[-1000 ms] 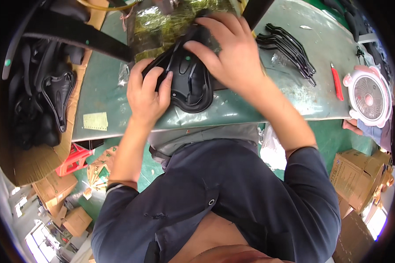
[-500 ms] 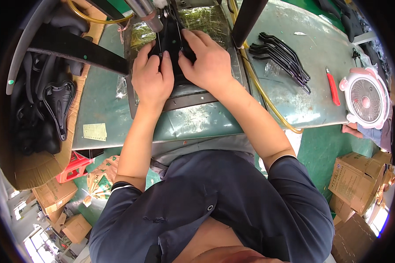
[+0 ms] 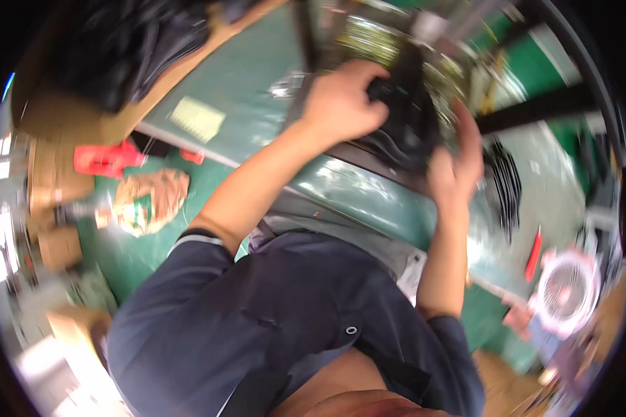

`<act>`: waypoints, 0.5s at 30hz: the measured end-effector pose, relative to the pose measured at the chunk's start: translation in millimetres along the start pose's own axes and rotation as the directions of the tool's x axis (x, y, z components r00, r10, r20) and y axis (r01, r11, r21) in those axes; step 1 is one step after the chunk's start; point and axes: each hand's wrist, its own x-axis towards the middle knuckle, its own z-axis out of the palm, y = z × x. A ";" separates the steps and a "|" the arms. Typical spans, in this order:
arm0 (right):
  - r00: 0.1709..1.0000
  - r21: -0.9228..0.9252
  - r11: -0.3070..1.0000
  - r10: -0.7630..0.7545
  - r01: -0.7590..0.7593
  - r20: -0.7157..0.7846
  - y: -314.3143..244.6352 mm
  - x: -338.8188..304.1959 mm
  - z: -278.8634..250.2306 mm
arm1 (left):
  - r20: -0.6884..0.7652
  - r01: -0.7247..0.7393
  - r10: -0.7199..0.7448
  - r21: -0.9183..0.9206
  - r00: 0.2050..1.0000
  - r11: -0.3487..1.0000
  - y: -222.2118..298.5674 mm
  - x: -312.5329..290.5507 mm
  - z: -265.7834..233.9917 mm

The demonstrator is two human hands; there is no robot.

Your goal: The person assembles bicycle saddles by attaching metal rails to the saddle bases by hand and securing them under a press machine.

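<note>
Saddle: a black, glossy, elongated saddle (image 3: 402, 132) is flanked by 2 bare hands, its broad end set between them.
Left grip: fingers and thumb of the left hand (image 3: 346, 102) are curled at the saddle's left edge; whether it is clasped cannot be told through the blur.
Right grip: the right hand (image 3: 458, 161) is held open beside the opposite edge, thumb and fingers parted; contact is obscured.
Beyond both hands: a crinkled, shiny yellowish film (image 3: 371, 42) is seen.
Obstruction: the space just beyond the right hand is crossed by a straight black bar (image 3: 542, 109).
Right of right hand: bent black rods (image 3: 506, 191) are bundled on the smooth green tabletop (image 3: 240, 97).
Left of left hand: a pale yellow paper (image 3: 197, 119) is laid flat.
</note>
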 end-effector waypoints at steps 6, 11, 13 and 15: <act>0.970 -0.228 0.952 -0.167 0.205 0.176 68.2 -46.4 -28.8 | 0.564 0.461 -0.107 -0.536 0.819 0.707 40.8 -27.7 -25.6; 0.912 -0.040 0.997 0.040 -0.062 -0.408 96.6 -51.8 -74.5 | 0.257 0.285 -0.129 -0.801 0.958 0.526 25.0 -48.3 -55.8; 0.857 0.102 0.940 0.339 -0.326 -0.388 34.1 -42.0 -82.9 | -0.120 0.088 -0.240 -0.704 0.963 0.705 -4.8 -85.9 -73.6; 0.899 0.076 0.942 0.335 -0.327 -0.282 45.9 -27.6 -69.9 | -0.158 0.090 -0.394 -0.836 0.905 0.542 -29.0 -120.8 -90.8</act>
